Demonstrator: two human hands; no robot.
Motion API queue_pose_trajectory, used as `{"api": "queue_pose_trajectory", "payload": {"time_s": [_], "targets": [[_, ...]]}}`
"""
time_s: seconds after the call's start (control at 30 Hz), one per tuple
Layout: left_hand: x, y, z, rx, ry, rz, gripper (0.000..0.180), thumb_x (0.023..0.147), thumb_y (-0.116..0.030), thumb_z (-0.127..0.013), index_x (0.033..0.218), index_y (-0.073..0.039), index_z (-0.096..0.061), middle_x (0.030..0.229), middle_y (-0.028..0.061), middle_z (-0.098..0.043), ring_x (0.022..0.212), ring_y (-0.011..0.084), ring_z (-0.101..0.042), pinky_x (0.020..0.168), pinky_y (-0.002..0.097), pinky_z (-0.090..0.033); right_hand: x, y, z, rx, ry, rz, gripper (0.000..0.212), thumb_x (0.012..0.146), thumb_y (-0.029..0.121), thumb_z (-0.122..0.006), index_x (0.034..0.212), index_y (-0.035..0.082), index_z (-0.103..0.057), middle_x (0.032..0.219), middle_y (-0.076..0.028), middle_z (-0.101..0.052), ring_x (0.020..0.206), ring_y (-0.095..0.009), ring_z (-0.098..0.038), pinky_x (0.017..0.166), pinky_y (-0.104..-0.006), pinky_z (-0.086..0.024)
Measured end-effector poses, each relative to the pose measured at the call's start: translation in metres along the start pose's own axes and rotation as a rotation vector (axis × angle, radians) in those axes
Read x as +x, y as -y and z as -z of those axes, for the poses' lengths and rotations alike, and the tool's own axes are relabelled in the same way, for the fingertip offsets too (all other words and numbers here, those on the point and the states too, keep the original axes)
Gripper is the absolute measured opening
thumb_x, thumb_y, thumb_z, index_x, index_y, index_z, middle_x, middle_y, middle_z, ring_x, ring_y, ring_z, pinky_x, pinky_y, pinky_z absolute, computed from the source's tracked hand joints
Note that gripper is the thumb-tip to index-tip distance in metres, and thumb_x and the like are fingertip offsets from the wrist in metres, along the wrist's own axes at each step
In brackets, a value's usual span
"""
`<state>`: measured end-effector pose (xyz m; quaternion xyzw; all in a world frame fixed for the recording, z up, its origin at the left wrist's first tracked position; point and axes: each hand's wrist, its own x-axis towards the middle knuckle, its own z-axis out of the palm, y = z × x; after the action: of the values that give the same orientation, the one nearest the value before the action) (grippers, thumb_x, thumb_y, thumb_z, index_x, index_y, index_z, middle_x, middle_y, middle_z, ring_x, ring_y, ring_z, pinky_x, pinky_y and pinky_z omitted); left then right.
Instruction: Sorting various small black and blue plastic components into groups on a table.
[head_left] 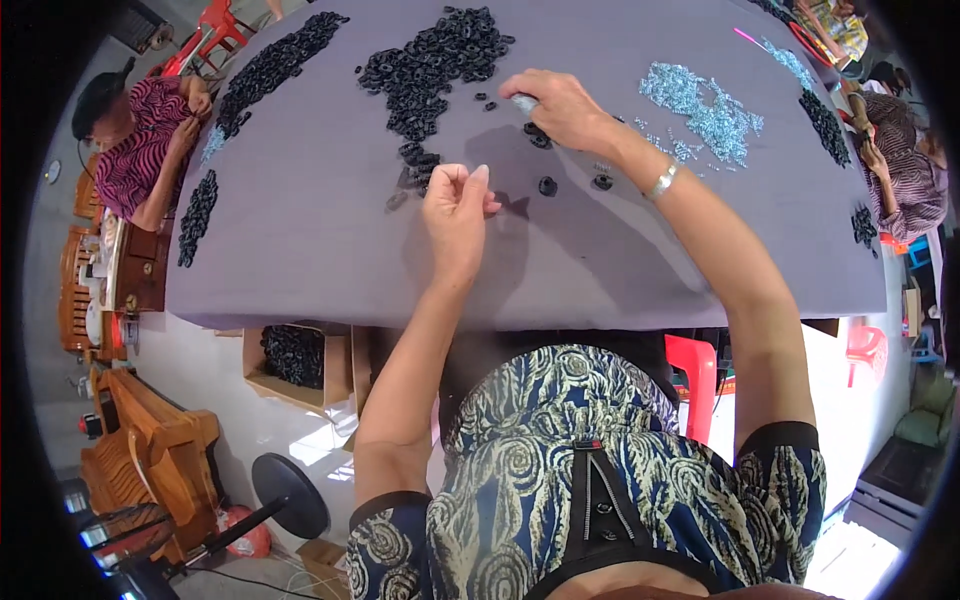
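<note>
My left hand is held over the near middle of the table, its fingers curled and thumb pressed to them; anything in the pinch is too small to make out. Farther off and to the right, my right hand, with a silver bracelet at the wrist, is bent downward with curled fingers. A pale patch shows at its thumb, and what it grips is hidden. Just below it lies a small black part. Two more black parts, one round and one beside it, rest nearer me. A heap of black plastic parts spreads beyond my left hand.
A pile of small clear bluish pieces lies at the right on the grey tablecloth. More black piles line the left side. Seated people work at both sides. Below the edge stands a cardboard box of black parts.
</note>
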<state>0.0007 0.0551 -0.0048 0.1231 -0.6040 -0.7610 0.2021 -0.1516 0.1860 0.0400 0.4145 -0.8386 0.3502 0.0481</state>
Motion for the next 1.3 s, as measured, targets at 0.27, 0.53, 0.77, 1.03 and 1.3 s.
{"api": "queue_pose_trajectory", "payload": {"time_s": [0.27,0.53,0.77,1.03,1.3], "targets": [[0.002,0.006,-0.001,-0.002,0.008,-0.042,0.017,0.09,-0.012,-0.062,0.082,-0.007,-0.047,0.073,-0.0018,-0.05,0.062,0.0056,-0.052,0.055,0.0215,-0.049,0.047,-0.023,-0.054,-0.345,-0.038,0.114,0.027,0.076,0.001,-0.054,0.101,0.007,-0.06,0.096,-0.012,-0.059,0.096,-0.033,-0.056,0.083,-0.0418,-0.047],[0.003,0.009,0.002,0.012,0.019,-0.061,0.017,0.089,-0.01,-0.062,0.081,-0.007,-0.048,0.072,-0.0021,-0.05,0.061,0.0049,-0.051,0.054,0.0215,-0.049,0.006,-0.027,-0.031,-0.247,0.068,0.187,0.027,0.071,-0.002,-0.055,0.097,0.004,-0.062,0.093,-0.014,-0.06,0.093,-0.034,-0.058,0.081,-0.0416,-0.047],[0.003,0.006,-0.001,0.055,0.012,-0.046,0.017,0.089,-0.011,-0.062,0.082,-0.007,-0.048,0.073,-0.0021,-0.049,0.062,0.0051,-0.051,0.056,0.0216,-0.05,-0.04,-0.022,0.002,-0.033,0.037,0.084,0.031,0.08,-0.004,-0.055,0.109,0.005,-0.061,0.096,-0.012,-0.062,0.09,-0.027,-0.062,0.08,-0.0345,-0.051],[-0.001,0.003,-0.001,0.095,0.018,-0.045,0.016,0.09,-0.011,-0.061,0.082,-0.007,-0.047,0.073,-0.0019,-0.049,0.062,0.0054,-0.051,0.059,0.0232,-0.051,-0.052,-0.028,0.049,0.136,-0.088,-0.093,0.018,0.084,-0.001,-0.058,0.1,0.003,-0.064,0.093,-0.003,-0.063,0.082,-0.012,-0.059,0.074,-0.0257,-0.048],[-0.001,0.004,-0.001,0.101,0.019,-0.054,0.016,0.09,-0.011,-0.06,0.082,-0.007,-0.048,0.071,-0.0021,-0.049,0.062,0.0056,-0.05,0.06,0.0241,-0.051,-0.049,-0.022,0.016,-0.108,0.007,0.062,0.018,0.077,-0.001,-0.058,0.094,0.002,-0.063,0.087,-0.013,-0.065,0.078,-0.03,-0.061,0.071,-0.0384,-0.049]]}}
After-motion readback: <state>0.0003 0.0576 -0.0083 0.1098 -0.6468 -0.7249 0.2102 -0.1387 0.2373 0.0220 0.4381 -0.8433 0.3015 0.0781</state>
